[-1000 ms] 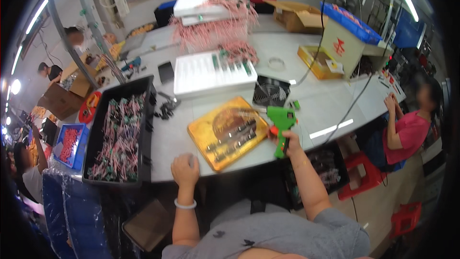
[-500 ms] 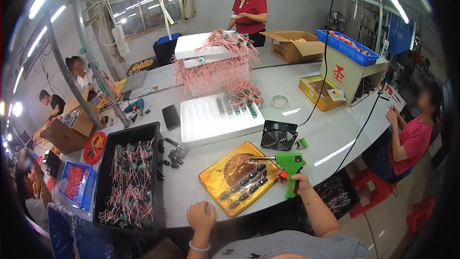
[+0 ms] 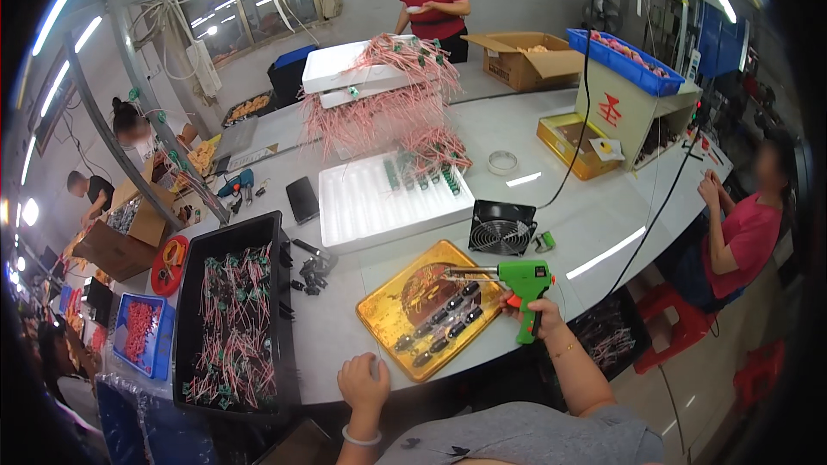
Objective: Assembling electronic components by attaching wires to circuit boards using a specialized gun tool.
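My right hand [image 3: 541, 319] is wrapped round the handle of a green soldering gun [image 3: 523, 274] with a red trigger. Its thin metal tip points left, over a gold rectangular tin lid [image 3: 392, 303]. On the lid, small black cylindrical parts [image 3: 441, 344] lie in slanting rows below the tip; whether the tip touches any of them I cannot tell. My left hand [image 3: 363, 383] rests at the table's front edge by the lid's lower left side, its fingers curled in, with nothing visible in them.
A black tray [image 3: 280, 319] of wired green boards stands left. Behind the lid are a black fan [image 3: 502, 228], a white foam tray [image 3: 345, 224] and stacked foam trays [image 3: 323, 77] with pink wires. Loose black parts [image 3: 314, 271] lie nearby. Co-workers stand or sit around.
The whole view has shifted slightly. My right hand still holds the soldering gun over the lid, and my left hand stays at the table edge.
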Tool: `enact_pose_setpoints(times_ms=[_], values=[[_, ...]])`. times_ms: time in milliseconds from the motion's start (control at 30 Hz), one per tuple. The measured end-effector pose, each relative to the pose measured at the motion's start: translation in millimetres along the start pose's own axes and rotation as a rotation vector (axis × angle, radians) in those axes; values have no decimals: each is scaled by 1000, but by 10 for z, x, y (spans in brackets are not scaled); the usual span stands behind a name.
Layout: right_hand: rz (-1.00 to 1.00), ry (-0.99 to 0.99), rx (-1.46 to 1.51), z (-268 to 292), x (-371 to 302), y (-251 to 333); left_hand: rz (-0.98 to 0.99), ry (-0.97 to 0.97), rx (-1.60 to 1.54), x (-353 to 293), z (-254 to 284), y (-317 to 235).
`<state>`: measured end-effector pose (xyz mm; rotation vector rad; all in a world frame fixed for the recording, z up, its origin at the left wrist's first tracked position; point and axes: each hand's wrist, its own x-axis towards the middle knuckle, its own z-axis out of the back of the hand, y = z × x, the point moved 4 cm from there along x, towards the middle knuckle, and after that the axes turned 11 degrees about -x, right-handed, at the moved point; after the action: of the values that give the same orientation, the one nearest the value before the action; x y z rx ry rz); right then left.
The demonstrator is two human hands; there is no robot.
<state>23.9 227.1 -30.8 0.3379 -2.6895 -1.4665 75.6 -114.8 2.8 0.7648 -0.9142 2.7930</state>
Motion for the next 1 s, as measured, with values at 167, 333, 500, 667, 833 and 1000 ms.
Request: enact_pose_setpoints(times_ms=[167, 333, 500, 667, 833, 1000], values=[[12, 1, -18, -8, -58, -8, 8, -18, -12, -61, 33, -33], [58, 38, 33, 72, -49, -70, 60, 25, 1, -97, -41, 51], [95, 39, 6, 76, 4, -30, 48, -8, 15, -62, -44, 33], [119, 42, -36, 55, -15, 22, 65, 4, -5, -62, -71, 25], [107, 1, -50, -10, -62, 20, 251, -5, -436, -101, -26, 165], [98, 56, -75, -5, -111, 30, 91, -145, -574, 469, 451, -468]])
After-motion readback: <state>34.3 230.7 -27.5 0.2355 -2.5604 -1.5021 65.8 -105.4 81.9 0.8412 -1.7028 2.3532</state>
